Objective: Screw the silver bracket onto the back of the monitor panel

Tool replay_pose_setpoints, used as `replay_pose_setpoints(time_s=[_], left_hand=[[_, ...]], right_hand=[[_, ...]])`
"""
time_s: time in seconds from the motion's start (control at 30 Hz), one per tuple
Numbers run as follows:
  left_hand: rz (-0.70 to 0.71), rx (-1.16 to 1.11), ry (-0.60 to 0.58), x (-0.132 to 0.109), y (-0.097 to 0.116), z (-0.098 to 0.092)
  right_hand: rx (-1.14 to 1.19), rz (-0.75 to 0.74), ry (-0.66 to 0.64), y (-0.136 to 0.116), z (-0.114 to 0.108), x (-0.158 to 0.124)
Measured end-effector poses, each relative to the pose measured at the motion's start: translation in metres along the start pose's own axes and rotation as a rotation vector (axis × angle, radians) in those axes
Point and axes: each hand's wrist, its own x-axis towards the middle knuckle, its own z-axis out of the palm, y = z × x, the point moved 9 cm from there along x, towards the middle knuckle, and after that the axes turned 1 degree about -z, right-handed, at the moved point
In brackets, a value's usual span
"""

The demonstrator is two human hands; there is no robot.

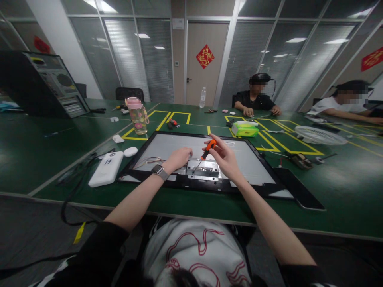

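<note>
A flat display panel (254,159) with a black frame lies on the green table in front of me. Near its front edge sits a metal bracket (206,172). My right hand (224,157) grips an orange and black screwdriver (210,145), its shaft slanting down to the bracket. My left hand (179,158), with a watch on the wrist, rests at the bracket's left end. Its fingers are curled, and whatever they may hold is hidden. Thin wires (152,160) run along the panel left of that hand.
Left of the panel lie a white power bank (106,169) and a small white case (131,152); a pink-lidded bottle (137,115) stands behind. On the right are a black slab (299,189), a green pack (244,128) and a fan grille (320,135). Two people sit across the table.
</note>
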Motion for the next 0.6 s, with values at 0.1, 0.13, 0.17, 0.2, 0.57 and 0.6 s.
replay_pose_setpoints(time_s=[0.1, 0.13, 0.17, 0.2, 0.57, 0.6], left_hand=[[0.004, 0.006, 0.004, 0.001, -0.002, 0.002], [0.005, 0.006, 0.006, 0.002, -0.002, 0.003], [0.006, 0.006, 0.007, 0.002, -0.003, 0.003], [0.007, 0.005, 0.006, 0.002, -0.003, 0.004], [0.011, 0.006, 0.004, 0.001, -0.003, 0.003], [0.011, 0.008, 0.003, 0.001, -0.003, 0.003]], right_hand=[[-0.048, -0.023, 0.163, -0.001, -0.014, 0.000], [-0.074, -0.041, 0.233, -0.003, -0.021, 0.000], [-0.104, -0.061, 0.298, -0.006, -0.028, -0.001], [-0.138, -0.083, 0.354, -0.008, -0.034, -0.003], [-0.408, -0.224, 0.399, -0.026, -0.042, -0.007], [-0.412, -0.226, 0.396, -0.026, -0.041, -0.007]])
